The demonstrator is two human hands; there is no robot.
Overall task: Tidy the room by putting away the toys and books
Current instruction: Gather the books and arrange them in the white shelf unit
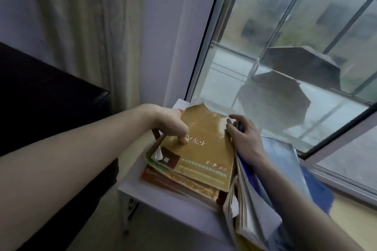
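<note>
**A:** Head view has us looking down at a small white counter (pixel 163 195) by the window (pixel 285 47), with a stack of books (pixel 183 177) lying flat on it. Our left hand (pixel 169 123) sits on the top one, the tan book (pixel 204 155): the thumb presses down on the cover while the other fingers curl under the left edge, so we are gripping it there.

**B:** And the right hand (pixel 242 138)?

**A:** Its fingers (pixel 231 128) bend around the tan book's right edge, touching it. We judge that as a light hold squaring the cover. Under the right wrist and forearm, a second batch of blue and white books (pixel 263 199) leans upright against the stack.

**B:** How will the tan one handle?

**A:** Probably thin and light, a glossy softcover. It looks bendable and a bit slippery, and its corners are worn. We would hold it by both long edges, thumb on top and fingers below, so it does not sag or slide.

**B:** Anything loose?

**A:** White paper (pixel 181 105) pokes out just beyond the left fingertips, at the far end of the stack. The leaning batch could tip if our right arm moves away. A dark sofa (pixel 40 98) lies well off behind the left forearm.
</note>
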